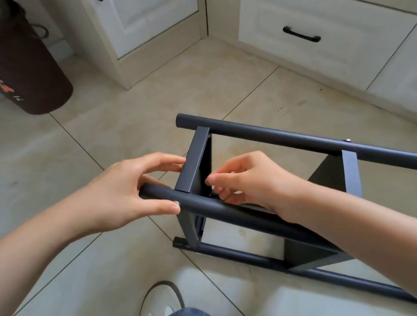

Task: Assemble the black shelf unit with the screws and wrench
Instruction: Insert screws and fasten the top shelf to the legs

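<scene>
Black shelf unit (312, 143) lying on its side on the tiled floor (126, 124). Left hand (129, 189) grips the near tube's end, thumb on a screw (176, 202); right hand (249, 183), fingers curled, pinches at the end panel's (196, 158) inner edge.

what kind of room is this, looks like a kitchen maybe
Probably a home kitchen, though that is a guess. White panelled cabinets with a black drawer handle line the walls, and the floor is beige tile, where the black shelf unit lies.
</scene>
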Tool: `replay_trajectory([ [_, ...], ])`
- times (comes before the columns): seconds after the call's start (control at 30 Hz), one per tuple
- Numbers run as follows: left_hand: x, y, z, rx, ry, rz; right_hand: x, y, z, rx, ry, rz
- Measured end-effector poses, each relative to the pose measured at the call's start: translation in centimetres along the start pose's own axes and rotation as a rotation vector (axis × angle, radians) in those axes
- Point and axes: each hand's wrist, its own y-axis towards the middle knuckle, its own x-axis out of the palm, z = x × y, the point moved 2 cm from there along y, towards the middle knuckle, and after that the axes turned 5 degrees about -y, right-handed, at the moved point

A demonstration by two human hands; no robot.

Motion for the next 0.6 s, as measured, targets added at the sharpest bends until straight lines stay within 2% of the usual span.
replay_trajectory([
  [0.2,-0.9,0.8,1.0,0.175,0.536,-0.176,0.7,1.6,0.5,0.134,0.159,-0.144],
  [0.3,-1.3,1.8,0.9,0.300,0.722,-0.231,0.9,2.1,0.9,0.164,0.252,-0.210],
  [0.4,-1.3,2.0,0.3,0.319,0.664,-0.267,0.8,2.6,0.9,0.168,0.270,-0.264],
  [0.6,-1.0,1.0,-0.9,0.366,0.631,-0.219,1.4,3.4,0.3,0.208,0.373,-0.400],
])
